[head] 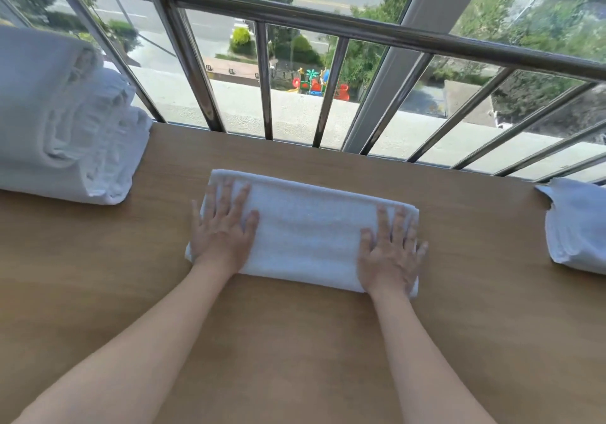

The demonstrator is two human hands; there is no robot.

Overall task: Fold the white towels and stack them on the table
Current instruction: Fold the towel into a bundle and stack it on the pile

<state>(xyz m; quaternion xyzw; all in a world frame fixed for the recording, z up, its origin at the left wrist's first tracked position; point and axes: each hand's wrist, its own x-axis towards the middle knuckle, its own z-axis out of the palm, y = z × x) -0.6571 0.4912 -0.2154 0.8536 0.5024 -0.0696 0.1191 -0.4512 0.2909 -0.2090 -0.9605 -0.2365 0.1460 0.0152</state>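
Towel (308, 233) under your palms is already folded to a long band, lying across the middle of the wooden table (295, 358) just in front of you. Your left hand (223, 230) lies flat on its left end with fingers straight and spread; your right hand (392, 248) lies flat on its right end, fingers straight and slightly apart. Neither hand pinches any cloth. You look to be smoothing this fold down (a judgement from the flat palms). Next you would likely bring one end over the other, which calls for gripping an end while keeping the edges aligned. Farther left the stack of folded towels (65, 121) waits for it; at the right edge another towel (577, 226) lies loosely bunched. Beyond the table's far edge stands the metal railing (328, 26).
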